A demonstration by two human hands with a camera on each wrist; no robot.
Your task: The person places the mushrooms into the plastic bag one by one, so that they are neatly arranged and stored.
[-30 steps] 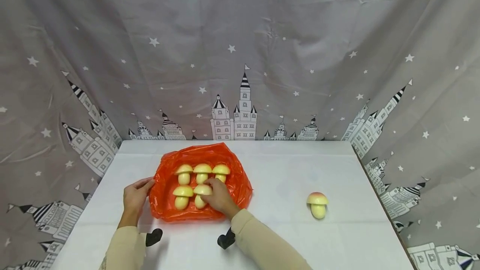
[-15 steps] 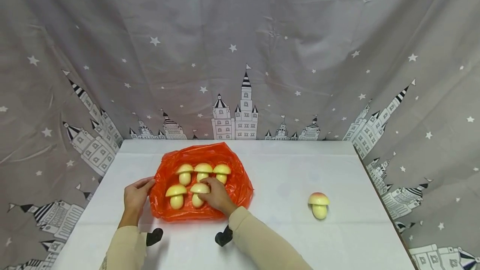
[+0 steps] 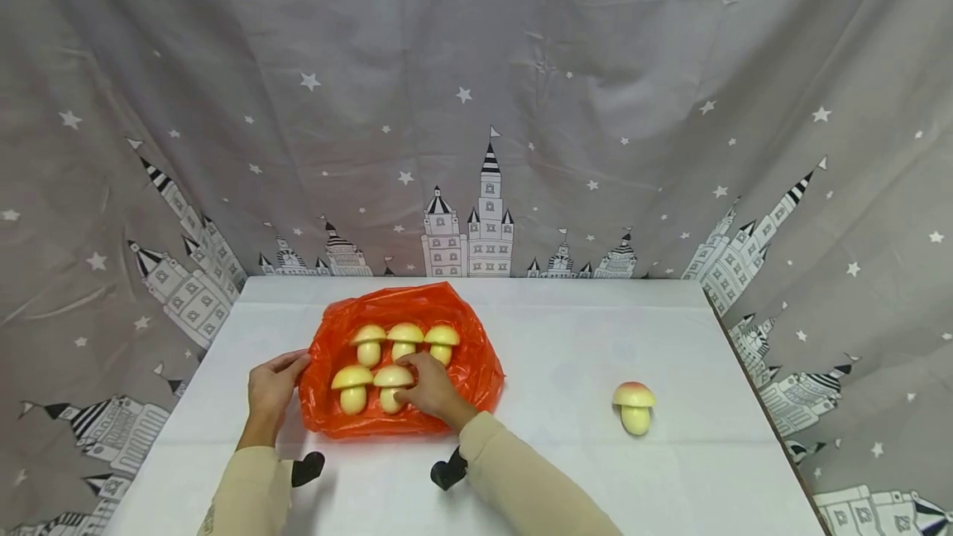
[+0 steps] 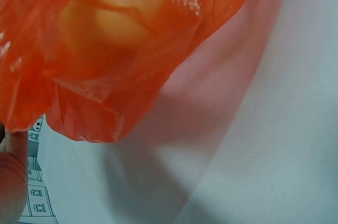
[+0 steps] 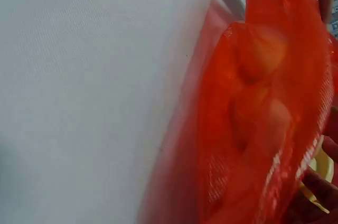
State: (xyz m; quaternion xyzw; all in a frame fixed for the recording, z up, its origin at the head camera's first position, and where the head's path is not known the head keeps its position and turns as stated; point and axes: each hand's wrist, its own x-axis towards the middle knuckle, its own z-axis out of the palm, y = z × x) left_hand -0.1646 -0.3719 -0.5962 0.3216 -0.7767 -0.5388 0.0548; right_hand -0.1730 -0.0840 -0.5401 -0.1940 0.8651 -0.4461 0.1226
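A red plastic bag (image 3: 476, 370) lies spread with its mouth upward, left of the table's middle. My left hand (image 3: 270, 391) pinches the bag's left edge between thumb and fingers. Inside, three yellow toy mushrooms (image 3: 368, 344) stand in a back row, and two more lie in front. My right hand (image 3: 435, 391) reaches into the bag and holds the front right toy mushroom (image 3: 389, 399) at its right side, index finger by the cap, thumb by the stem. The front left toy mushroom (image 3: 353, 399) lies beside it. Both wrist views show mushrooms dimly through the red plastic.
Another toy mushroom (image 3: 634, 408), with a reddish cap top, lies on the right side of the white table (image 3: 551, 337). A grey curtain (image 3: 566, 106) printed with stars and castles hangs behind and at both sides.
The two front mushrooms have shifted left inside the bag, the right hand moving slightly left with the right one. The left hand keeps its place on the bag's edge.
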